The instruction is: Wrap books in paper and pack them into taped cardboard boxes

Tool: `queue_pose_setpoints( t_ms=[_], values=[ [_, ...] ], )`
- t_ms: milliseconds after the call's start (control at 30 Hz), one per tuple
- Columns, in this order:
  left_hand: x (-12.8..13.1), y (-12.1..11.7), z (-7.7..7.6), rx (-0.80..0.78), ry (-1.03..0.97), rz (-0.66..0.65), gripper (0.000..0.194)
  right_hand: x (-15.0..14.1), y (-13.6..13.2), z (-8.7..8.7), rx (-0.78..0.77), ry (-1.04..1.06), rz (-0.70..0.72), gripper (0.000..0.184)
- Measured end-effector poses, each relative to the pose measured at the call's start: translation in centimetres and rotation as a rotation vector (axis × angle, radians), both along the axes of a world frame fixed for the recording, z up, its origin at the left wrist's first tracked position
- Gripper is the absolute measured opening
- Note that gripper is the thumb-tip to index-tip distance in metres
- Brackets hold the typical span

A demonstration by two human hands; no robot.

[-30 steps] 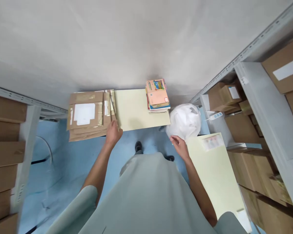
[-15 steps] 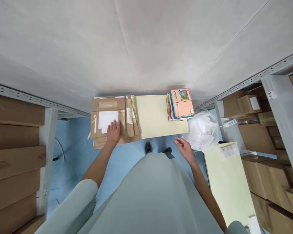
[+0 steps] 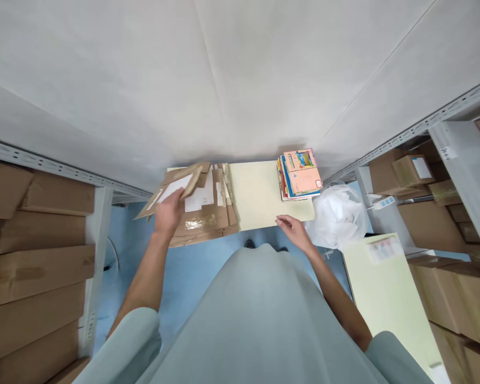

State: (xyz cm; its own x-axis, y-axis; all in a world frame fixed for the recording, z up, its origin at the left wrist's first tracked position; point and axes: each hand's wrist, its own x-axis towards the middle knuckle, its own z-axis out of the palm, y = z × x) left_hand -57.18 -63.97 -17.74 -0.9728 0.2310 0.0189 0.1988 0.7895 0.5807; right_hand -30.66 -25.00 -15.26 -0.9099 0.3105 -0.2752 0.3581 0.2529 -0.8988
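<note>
My left hand (image 3: 168,213) grips a flattened cardboard box (image 3: 191,182) with a white label, its fingers hidden behind the hand and the card. That piece is tilted up off a stack of flattened cardboard (image 3: 200,220) at the left end of a pale yellow table (image 3: 253,194). Just at the table's front edge is my right hand (image 3: 295,230), holding nothing, its fingers slightly bent and apart. A stack of books (image 3: 304,178) with a pink cover on top sits at the table's right end, beyond my right hand.
A white plastic bag (image 3: 338,216) bulges beside the table's right end. A second pale table (image 3: 388,293) stands to my right. Shelves with cardboard boxes (image 3: 44,272) rise on the left, and more boxes (image 3: 456,293) fill the right shelves. A grey wall (image 3: 244,80) closes the far side.
My left hand went from lying flat on the top cardboard to gripping it and lifting it leftward, uncovering another labelled piece. My right hand shifted slightly left. The view moved a little.
</note>
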Motion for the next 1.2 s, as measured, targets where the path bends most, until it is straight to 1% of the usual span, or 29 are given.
queue_pose_setpoints(
  t_ms=[67,100,133,167,233,300,400,467,533,633,733,833,933,1033,1100,1200],
  values=[
    [-0.9,0.0,3.5,0.060,0.129,0.143,0.026,-0.7,0.0,0.3,-0.010,0.033,0.010,0.046],
    [-1.2,0.2,5.2,0.091,0.183,0.218,0.025,-1.1,0.1,0.5,-0.011,0.053,0.011,0.047],
    [-1.5,0.4,6.8,0.138,0.217,0.280,0.029,-1.5,0.2,0.7,-0.009,0.075,0.007,0.048],
    [-1.6,0.6,8.1,0.215,0.232,0.323,0.031,-1.9,0.3,1.0,-0.007,0.098,0.001,0.049],
    [-1.5,1.5,10.0,0.398,0.203,0.357,0.031,-2.7,0.7,1.7,-0.011,0.144,-0.013,0.052],
    [-0.8,2.7,10.9,0.595,0.082,0.307,0.033,-3.5,1.2,2.5,-0.008,0.195,-0.039,0.057],
    [1.0,4.8,10.8,0.831,-0.168,0.189,0.051,-4.3,2.1,4.3,0.021,0.268,-0.118,0.066],
    [2.5,6.1,10.3,0.926,-0.292,0.143,0.062,-4.4,2.5,5.5,-0.015,0.285,-0.154,0.073],
    [4.0,7.1,9.8,0.973,-0.376,0.115,0.068,-4.1,2.6,6.7,-0.123,0.286,-0.133,0.075],
    [5.7,8.1,8.9,0.958,-0.460,0.076,0.070,-3.1,2.1,7.7,-0.261,0.304,-0.092,0.062],
    [6.9,8.8,8.1,0.869,-0.442,0.027,0.068,-1.9,1.4,7.6,-0.259,0.337,-0.142,0.052],
    [7.9,9.6,7.4,0.813,-0.399,-0.036,0.069,-0.9,0.8,6.7,-0.208,0.369,-0.195,0.052],
    [9.2,10.7,7.1,0.808,-0.421,-0.071,0.073,0.2,0.5,6.0,-0.102,0.387,-0.235,0.058],
    [10.7,11.8,7.1,0.819,-0.419,-0.099,0.077,1.5,0.7,5.9,0.014,0.347,-0.253,0.072],
    [11.5,12.4,7.3,0.824,-0.422,-0.133,0.078,2.4,1.2,6.1,0.052,0.314,-0.261,0.078],
    [12.1,13.1,7.2,0.817,-0.480,-0.177,0.081,3.9,2.0,6.4,0.052,0.300,-0.267,0.077]
  ],
)
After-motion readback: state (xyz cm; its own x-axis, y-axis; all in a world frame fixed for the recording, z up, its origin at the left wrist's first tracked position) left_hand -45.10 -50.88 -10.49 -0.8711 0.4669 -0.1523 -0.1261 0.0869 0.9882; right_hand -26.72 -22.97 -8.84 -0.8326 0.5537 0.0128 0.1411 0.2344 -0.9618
